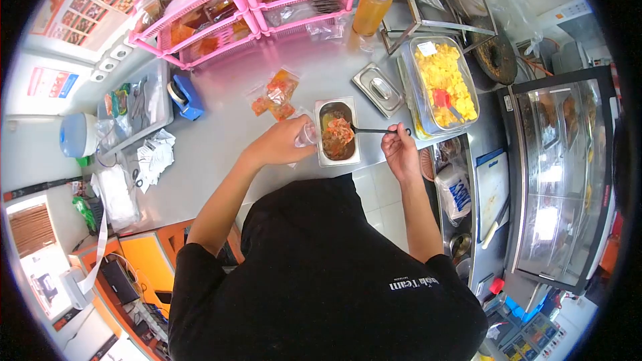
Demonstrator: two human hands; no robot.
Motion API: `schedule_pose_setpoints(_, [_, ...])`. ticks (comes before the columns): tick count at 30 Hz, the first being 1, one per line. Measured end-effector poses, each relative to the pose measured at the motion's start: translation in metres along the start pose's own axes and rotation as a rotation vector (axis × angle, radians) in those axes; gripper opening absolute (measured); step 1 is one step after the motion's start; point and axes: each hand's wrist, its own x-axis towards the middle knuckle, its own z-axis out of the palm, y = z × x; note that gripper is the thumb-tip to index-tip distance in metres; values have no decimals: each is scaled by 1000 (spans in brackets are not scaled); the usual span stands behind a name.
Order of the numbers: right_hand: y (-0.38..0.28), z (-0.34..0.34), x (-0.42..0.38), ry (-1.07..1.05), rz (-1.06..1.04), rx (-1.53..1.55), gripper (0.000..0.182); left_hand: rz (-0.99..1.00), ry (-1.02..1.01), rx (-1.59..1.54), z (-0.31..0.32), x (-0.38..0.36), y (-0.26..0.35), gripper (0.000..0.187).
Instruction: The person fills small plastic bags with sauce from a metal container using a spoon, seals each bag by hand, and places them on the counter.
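My left hand (282, 140) is closed around a small clear plastic cup (306, 135) at the left rim of a metal food pan (356, 150). The pan holds brownish liquid with reddish chopped food. Between the fingers of my right hand (401, 154) is the thin black handle of a spoon (372, 131). Its bowl is over the pan, heaped with the reddish food (340, 131). Small clear bags of orange-red food (281, 88) lie just behind my left hand. A metal pan lid (378, 89) rests to the pan's right.
A clear tub (476, 112) of yellow pieces, with a red-headed utensil in it, stands at the right. Behind are pink racks (247, 13), a yellow sauce bottle (372, 10) and a metal frame (421, 25). Left are a blue tape dispenser (187, 99) and paper slips (156, 158).
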Motion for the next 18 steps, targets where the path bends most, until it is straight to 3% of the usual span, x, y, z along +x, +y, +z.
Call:
schedule_pose_setpoints(4, [-17, 11, 3, -27, -22, -58, 33, 30, 3, 114, -9, 7, 3, 45])
schedule_pose_setpoints(11, [-11, 41, 3, -87, -267, -913, 29, -157, -76, 121, -5, -5, -1, 49])
schedule_pose_setpoints(18, [8, 48, 32, 97, -47, -802, 39, -194, -76, -37, 33, -29, -13, 45])
